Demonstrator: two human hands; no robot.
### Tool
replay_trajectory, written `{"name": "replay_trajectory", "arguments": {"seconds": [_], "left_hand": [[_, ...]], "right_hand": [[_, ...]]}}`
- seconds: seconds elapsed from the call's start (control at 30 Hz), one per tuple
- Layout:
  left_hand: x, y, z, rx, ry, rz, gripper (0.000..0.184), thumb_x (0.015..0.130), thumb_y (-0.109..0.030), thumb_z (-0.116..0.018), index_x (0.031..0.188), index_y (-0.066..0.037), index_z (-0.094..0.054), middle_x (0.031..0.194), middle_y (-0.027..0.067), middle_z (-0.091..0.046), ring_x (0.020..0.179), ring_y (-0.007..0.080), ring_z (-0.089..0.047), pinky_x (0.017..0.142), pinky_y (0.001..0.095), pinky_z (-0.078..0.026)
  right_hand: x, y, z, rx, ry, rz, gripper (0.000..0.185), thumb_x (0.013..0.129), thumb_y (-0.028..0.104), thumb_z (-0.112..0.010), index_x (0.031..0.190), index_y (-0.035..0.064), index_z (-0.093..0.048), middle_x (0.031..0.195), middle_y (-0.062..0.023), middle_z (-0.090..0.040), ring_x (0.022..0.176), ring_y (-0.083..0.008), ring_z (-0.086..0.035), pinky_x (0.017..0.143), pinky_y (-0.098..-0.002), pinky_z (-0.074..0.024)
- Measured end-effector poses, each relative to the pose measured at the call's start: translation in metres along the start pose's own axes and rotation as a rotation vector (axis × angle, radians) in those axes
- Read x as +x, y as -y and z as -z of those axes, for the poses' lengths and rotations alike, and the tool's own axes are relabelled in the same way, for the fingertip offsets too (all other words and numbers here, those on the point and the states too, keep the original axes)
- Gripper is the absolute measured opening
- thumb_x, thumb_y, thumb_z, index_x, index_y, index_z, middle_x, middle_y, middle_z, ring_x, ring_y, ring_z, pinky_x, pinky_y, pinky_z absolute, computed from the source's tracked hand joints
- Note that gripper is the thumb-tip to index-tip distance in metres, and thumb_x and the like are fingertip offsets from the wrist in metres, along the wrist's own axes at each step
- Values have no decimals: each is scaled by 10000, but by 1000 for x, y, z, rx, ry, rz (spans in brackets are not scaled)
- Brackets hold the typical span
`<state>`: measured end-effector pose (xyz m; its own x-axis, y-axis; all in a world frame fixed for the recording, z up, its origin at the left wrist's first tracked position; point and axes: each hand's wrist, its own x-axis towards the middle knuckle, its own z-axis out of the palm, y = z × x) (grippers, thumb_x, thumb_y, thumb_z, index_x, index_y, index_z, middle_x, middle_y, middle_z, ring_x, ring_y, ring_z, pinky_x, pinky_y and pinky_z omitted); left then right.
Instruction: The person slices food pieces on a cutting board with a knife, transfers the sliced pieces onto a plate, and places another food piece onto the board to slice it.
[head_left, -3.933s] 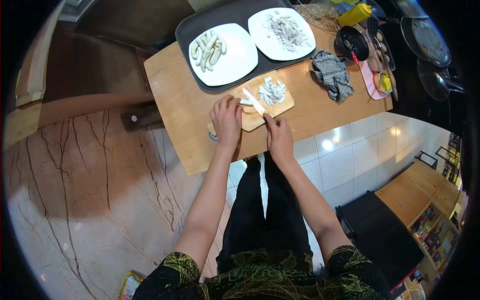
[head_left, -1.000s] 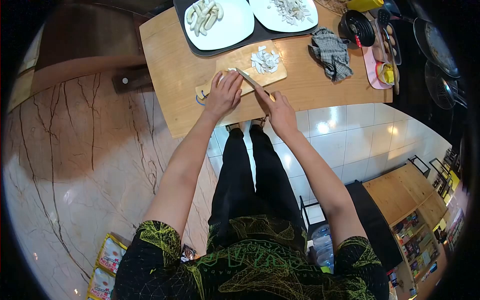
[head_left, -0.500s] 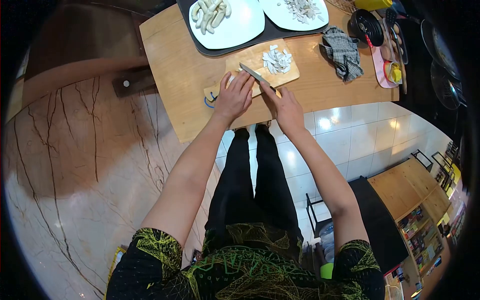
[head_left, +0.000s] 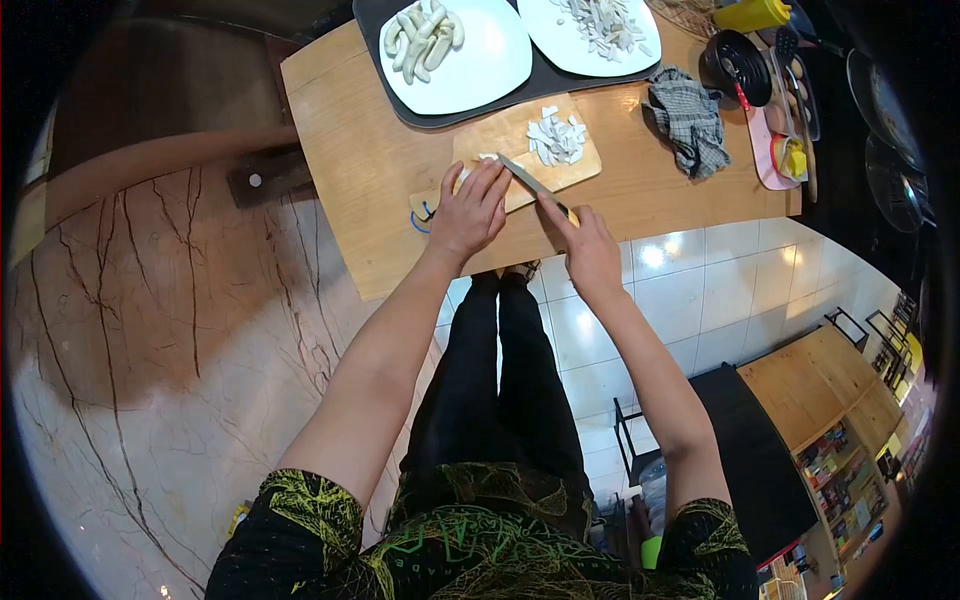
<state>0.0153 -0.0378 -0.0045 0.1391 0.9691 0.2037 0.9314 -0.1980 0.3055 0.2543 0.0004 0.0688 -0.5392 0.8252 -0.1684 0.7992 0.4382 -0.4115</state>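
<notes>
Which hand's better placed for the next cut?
Right, I'd say. The right hand grips the knife, blade angled over the cutting board. The left hand holds no tool; its fingers are spread by a pale piece, so it looks likelier suited to steadying.

On the table (head_left: 350,190), tray (head_left: 543,82) behind cutting board (head_left: 490,135); on the tray, two plates (head_left: 492,62); on the cutting board, cut pieces (head_left: 556,138); to its right, cloth (head_left: 690,125).

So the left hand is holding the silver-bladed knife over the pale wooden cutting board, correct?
Not quite: the head view shows the right hand, not the left hand, holding the silver-bladed knife over the pale wooden cutting board.
</notes>
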Motion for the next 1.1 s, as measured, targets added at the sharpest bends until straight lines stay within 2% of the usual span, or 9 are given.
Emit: {"name": "replay_trajectory", "arguments": {"seconds": [0.07, 0.43, 0.6, 0.7, 0.93, 1.1], "left_hand": [[2, -1, 3, 15, 4, -2, 537, 949, -215, -702, 1476, -142, -630, 1499, 44, -611, 1480, 195, -516, 1266, 545, -317], [0, 2, -2, 46, -8, -8, 560, 933, -223, -704, 1482, -149, -622, 1486, 54, -616, 1468, 192, -528, 1265, 540, -317], [2, 0, 0, 44, -29, 1, 555, 930, -218, -703, 1476, -145, -630, 1487, 49, -616, 1456, 189, -539, 1267, 538, -316], [1, -2, 3, 32, -23, -7, 555, 930, -209, -701, 1476, -141, -632, 1492, 44, -612, 1457, 187, -537, 1267, 541, -317], [0, -1, 0, 25, -28, -8, 542, 933, -207, -701, 1467, -137, -639, 1489, 43, -614, 1463, 188, -531, 1270, 547, -311], [1, -2, 1, 26, -31, -5, 538, 935, -208, -702, 1465, -137, -643, 1478, 40, -621, 1461, 187, -533, 1267, 544, -317]], "right_hand": [[-4, -3, -1, -15, 19, -7, 760, 954, 61, -618, 1631, 388, -504, 1081, -123, -607, 992, -325, -623, 847, -425, -560], [36, 21, -15, 109, -13, 21, 698, 987, 49, -583, 1610, 361, -538, 1122, -136, -603, 1032, -343, -623, 881, -442, -573], [-1, -3, 2, 31, 47, -4, 827, 914, -28, -595, 1632, 374, -508, 1115, -134, -609, 1032, -340, -632, 884, -432, -575], [-9, -11, 7, 34, 34, 11, 845, 912, -40, -583, 1638, 382, -497, 1125, -130, -617, 1035, -341, -635, 876, -438, -573], [38, 17, -4, 90, 59, 17, 782, 951, -10, -585, 1634, 362, -500, 1146, -137, -617, 1064, -342, -644, 885, -446, -577], [24, 7, 0, 72, 45, 44, 776, 957, 0, -588, 1642, 350, -488, 1172, -138, -624, 1064, -341, -647, 873, -446, -582]]}}
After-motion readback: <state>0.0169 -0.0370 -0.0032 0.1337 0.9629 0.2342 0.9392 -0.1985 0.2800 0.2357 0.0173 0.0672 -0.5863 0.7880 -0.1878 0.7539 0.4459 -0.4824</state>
